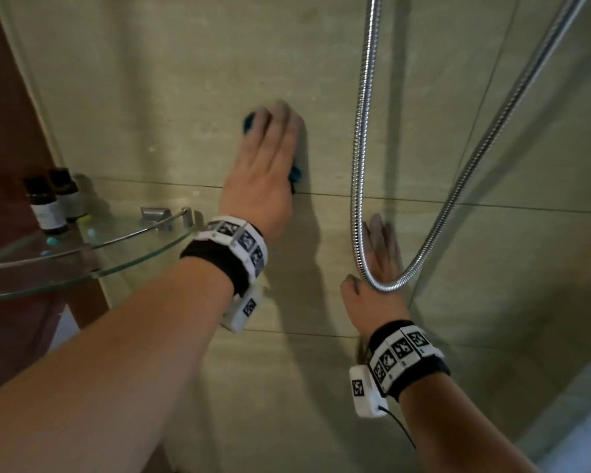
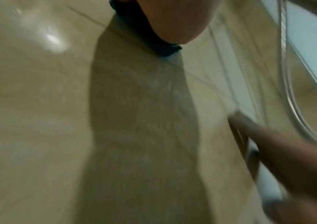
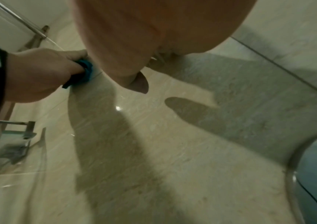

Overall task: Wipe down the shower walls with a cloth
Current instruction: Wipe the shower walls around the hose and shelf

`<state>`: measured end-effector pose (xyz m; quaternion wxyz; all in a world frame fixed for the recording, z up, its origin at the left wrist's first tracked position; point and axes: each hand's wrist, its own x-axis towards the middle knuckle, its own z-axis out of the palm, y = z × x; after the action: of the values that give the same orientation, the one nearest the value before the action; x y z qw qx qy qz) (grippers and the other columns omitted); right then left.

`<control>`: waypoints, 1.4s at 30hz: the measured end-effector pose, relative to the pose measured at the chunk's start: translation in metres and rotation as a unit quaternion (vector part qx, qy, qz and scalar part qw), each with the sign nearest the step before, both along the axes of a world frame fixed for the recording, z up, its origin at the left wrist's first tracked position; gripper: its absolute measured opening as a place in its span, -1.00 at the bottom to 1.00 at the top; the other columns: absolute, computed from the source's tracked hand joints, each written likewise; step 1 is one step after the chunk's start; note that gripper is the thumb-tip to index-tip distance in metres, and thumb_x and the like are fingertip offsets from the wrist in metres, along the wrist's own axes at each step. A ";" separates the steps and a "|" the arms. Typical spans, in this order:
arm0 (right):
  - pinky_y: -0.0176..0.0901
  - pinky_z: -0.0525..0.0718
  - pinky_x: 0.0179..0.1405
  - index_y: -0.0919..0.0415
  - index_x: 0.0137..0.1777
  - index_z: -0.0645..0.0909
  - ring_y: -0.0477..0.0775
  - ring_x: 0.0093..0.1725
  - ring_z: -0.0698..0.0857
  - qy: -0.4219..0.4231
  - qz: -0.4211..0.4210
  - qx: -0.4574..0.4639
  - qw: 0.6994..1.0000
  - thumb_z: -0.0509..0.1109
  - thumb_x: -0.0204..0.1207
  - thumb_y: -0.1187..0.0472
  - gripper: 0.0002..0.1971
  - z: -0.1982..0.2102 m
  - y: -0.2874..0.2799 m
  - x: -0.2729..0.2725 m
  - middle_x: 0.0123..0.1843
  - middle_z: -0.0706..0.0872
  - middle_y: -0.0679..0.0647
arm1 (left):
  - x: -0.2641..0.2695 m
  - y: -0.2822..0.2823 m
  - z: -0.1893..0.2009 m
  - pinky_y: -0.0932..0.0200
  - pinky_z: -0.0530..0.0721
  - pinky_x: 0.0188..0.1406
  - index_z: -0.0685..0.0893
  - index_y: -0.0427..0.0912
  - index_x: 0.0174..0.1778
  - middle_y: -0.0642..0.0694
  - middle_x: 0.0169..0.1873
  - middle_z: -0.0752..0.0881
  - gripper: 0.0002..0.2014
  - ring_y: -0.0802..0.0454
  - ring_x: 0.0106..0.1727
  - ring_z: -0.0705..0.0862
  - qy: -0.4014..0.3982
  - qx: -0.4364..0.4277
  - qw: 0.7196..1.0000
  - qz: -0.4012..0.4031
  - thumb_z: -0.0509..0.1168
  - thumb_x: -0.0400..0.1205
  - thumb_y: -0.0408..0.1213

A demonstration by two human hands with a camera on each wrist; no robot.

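Observation:
A beige tiled shower wall (image 1: 157, 97) fills the head view. My left hand (image 1: 268, 155) lies flat on it with straight fingers, pressing a blue cloth (image 1: 249, 122) against the tile; only the cloth's edges show around the hand. The right wrist view shows that cloth (image 3: 87, 71) under the left hand (image 3: 42, 72). In the left wrist view it (image 2: 154, 44) peeks out beneath the palm. Lower and to the right, my right hand (image 1: 377, 268) rests flat on the wall, fingers straight, empty, behind the loop of the shower hose (image 1: 359, 165).
A glass corner shelf (image 1: 133, 247) with a metal rail juts out at left, close to my left wrist. Two small dark bottles (image 1: 45, 206) stand on it. The hose hangs in a U between my hands. A glass panel (image 1: 526, 233) bounds the right side.

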<state>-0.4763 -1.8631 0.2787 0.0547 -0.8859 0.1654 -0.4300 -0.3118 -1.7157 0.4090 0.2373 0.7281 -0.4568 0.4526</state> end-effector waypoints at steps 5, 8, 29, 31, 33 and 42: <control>0.39 0.25 0.72 0.14 0.80 -0.02 0.24 0.83 -0.06 -0.051 -0.014 -0.018 0.998 0.47 0.39 0.38 0.02 0.031 0.022 0.008 0.85 -0.01 0.12 | 0.018 0.019 0.037 -0.17 -0.14 0.84 -0.06 -0.25 0.85 -0.24 0.85 -0.06 -0.17 -0.28 0.85 -0.10 0.026 -0.033 0.999 0.009 0.17 0.66 -0.52; 0.37 0.13 0.75 0.25 0.80 0.06 0.32 0.82 -0.05 -0.057 -0.020 -0.034 0.998 0.42 0.43 0.30 -0.06 0.060 0.034 0.032 0.85 0.03 0.21 | 0.023 0.027 0.045 -0.22 -0.08 0.84 -0.05 -0.31 0.84 -0.30 0.84 -0.08 -0.18 -0.32 0.84 -0.12 0.044 -0.048 0.998 0.004 0.15 0.65 -0.55; 0.39 0.02 0.76 0.05 0.81 -0.17 0.29 0.82 -0.07 -0.166 -0.016 -0.012 0.986 0.53 0.41 0.35 0.13 0.058 0.071 0.082 0.84 0.01 0.16 | 0.052 0.072 0.045 -0.01 -0.22 0.81 -0.14 -0.25 0.85 -0.22 0.84 -0.22 -0.18 -0.24 0.84 -0.24 0.146 -0.110 0.983 -0.009 0.08 0.68 -0.59; 0.40 0.01 0.76 0.17 0.82 -0.01 0.27 0.83 -0.12 -0.148 -0.010 -0.006 0.989 0.51 0.41 0.35 0.04 0.053 0.069 0.079 0.85 -0.04 0.12 | 0.051 0.071 0.038 -0.05 -0.21 0.82 -0.12 -0.27 0.85 -0.24 0.84 -0.21 -0.18 -0.27 0.84 -0.23 0.144 -0.112 0.983 -0.018 0.07 0.67 -0.61; 0.39 0.00 0.77 0.19 0.82 0.05 0.24 0.83 -0.13 -0.146 -0.005 0.006 0.989 0.49 0.43 0.37 -0.01 0.050 0.068 0.077 0.86 -0.06 0.07 | 0.051 0.070 0.031 -0.09 -0.21 0.82 -0.12 -0.29 0.85 -0.26 0.84 -0.20 -0.18 -0.30 0.84 -0.23 0.142 -0.108 0.984 -0.026 0.06 0.66 -0.61; 0.35 0.04 0.77 0.21 0.83 0.04 0.21 0.83 -0.16 -0.100 -0.029 0.039 0.994 0.44 0.53 0.29 -0.08 0.032 0.057 0.050 0.86 -0.07 0.11 | 0.036 0.045 -0.003 -0.20 -0.23 0.83 -0.13 -0.23 0.86 -0.24 0.84 -0.21 -0.13 -0.26 0.84 -0.27 0.088 -0.052 0.994 -0.038 0.08 0.62 -0.63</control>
<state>-0.4267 -1.8061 0.3110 0.0931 -0.8304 0.2016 -0.5110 -0.2763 -1.6712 0.4056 0.3315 0.7340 -0.4373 0.4002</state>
